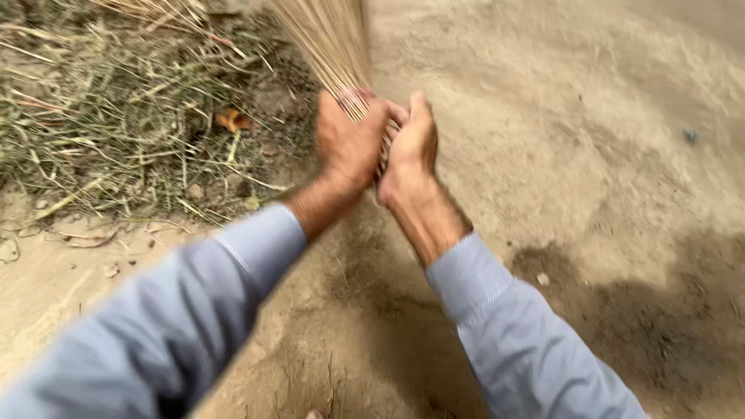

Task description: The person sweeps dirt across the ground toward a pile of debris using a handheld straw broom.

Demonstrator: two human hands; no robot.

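Broom (pixel 330 39): pale straw bundle, gripped at bound end by left hand (pixel 351 143), right hand (pixel 411 151).

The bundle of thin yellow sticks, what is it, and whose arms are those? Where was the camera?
The camera sits on a person's head and looks down, so you see that person's own two arms in light blue-grey sleeves. The left hand and the right hand are both wrapped around a broom made of a bundle of thin straw-coloured sticks, close together, near its bound end. The sticks fan out away from the hands toward the top of the picture. Below is bare sandy brown ground, with a darker patch at the lower right. On the left lies a heap of dry grass and stalks, with a small orange-brown dry leaf in it. The arms look blurry.
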